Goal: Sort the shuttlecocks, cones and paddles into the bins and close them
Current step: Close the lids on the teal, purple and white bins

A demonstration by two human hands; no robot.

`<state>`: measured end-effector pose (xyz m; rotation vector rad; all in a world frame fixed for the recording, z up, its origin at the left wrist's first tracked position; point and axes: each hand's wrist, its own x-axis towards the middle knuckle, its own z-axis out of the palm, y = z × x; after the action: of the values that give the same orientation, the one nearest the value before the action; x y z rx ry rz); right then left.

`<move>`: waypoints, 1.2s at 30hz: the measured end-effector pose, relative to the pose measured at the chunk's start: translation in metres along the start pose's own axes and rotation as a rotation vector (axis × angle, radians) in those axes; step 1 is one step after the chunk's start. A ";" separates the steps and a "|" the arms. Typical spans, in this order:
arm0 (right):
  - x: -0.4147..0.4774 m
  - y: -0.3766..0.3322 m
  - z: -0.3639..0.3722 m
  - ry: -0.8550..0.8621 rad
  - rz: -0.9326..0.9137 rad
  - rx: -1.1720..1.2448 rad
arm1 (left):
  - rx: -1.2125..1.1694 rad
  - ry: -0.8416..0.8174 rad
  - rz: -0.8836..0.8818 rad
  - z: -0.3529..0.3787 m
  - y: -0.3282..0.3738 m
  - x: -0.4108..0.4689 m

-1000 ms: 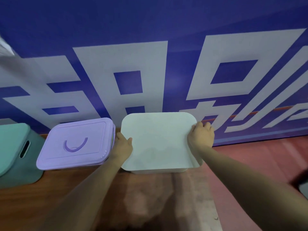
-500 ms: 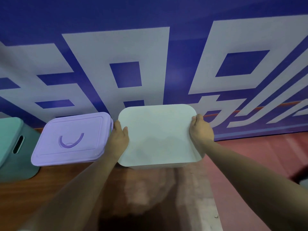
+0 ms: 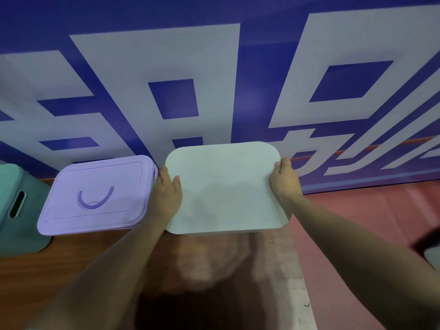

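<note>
A plain white lid (image 3: 226,186) lies flat over the white bin in the middle, against the blue wall; only a thin strip of the bin shows under its near edge. My left hand (image 3: 166,194) grips the lid's left edge, thumb on top. At the lid's right edge my right hand (image 3: 284,179) curls its fingers over the rim. To the left stands a purple bin with its lid (image 3: 95,196) on, a curved handle recessed in the top. No shuttlecocks, cones or paddles show.
A teal bin (image 3: 16,210) with a slot handle stands at the far left on brown wooden floor. Red floor (image 3: 369,215) runs to the right, where a dark blurred object (image 3: 428,248) sits at the frame edge. The blue and white banner wall (image 3: 214,79) closes the back.
The view has shifted slightly, so the bins sit a little further left and lower. Both hands keep their hold on the white lid's two sides.
</note>
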<state>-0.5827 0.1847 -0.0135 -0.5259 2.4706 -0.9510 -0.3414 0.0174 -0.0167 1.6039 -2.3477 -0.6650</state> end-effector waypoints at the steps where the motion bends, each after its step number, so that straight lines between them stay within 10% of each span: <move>1: 0.003 -0.003 -0.001 -0.010 0.006 0.001 | -0.019 -0.016 -0.013 0.000 0.001 0.002; 36: 0.022 -0.009 -0.002 0.027 -0.182 -0.201 | 0.095 0.026 0.091 0.001 0.009 0.023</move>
<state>-0.6006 0.1687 -0.0114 -0.8216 2.5928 -0.7836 -0.3587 -0.0011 -0.0151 1.5219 -2.4502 -0.5185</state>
